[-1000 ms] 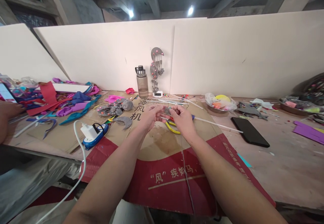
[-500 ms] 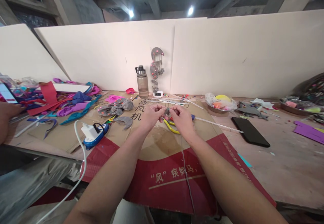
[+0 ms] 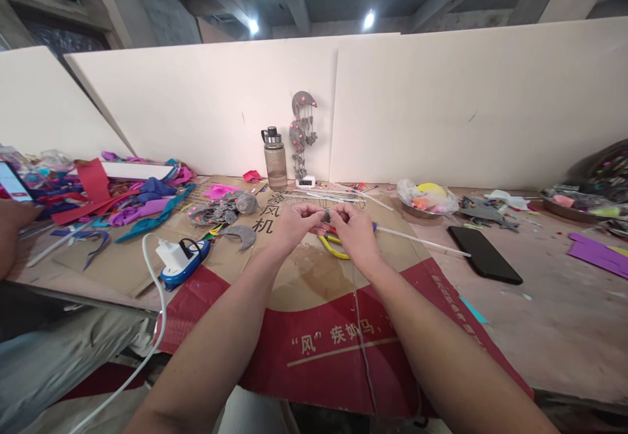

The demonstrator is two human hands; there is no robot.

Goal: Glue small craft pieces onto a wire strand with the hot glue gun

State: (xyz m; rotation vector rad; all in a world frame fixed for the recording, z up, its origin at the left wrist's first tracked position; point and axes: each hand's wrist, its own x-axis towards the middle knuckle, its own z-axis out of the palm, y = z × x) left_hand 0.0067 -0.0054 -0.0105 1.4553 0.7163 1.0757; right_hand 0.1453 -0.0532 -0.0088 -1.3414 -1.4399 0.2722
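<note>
My left hand [image 3: 295, 226] and my right hand [image 3: 354, 226] meet over the cardboard [image 3: 304, 283], fingertips pinched together. Between them is a small dark grey piece [image 3: 326, 215], mostly covered by the fingers; its kind is not clear. A grey yarn strand [image 3: 364, 349] runs down from below my right hand over the cardboard's red front; its upper end is hidden. Beneath the hands lies a tool with yellow handles [image 3: 333, 249], its head hidden. To the left are a grey felt crescent [image 3: 240, 235] and a ball of grey yarn [image 3: 246, 203].
A bottle [image 3: 275, 159], a small digital clock [image 3: 305, 182] and a hanging grey moon ornament [image 3: 304, 103] stand at the white board. A phone [image 3: 485, 255] and clear stick [image 3: 424, 240] lie right. Left are a power strip [image 3: 184, 267], colourful fabric strips [image 3: 142, 201] and another person's hand [image 3: 17, 215].
Both hands stay pinched together at nearly the same spot, with the fingers shifting slightly around the small grey piece. The whole view has drifted very slightly.
</note>
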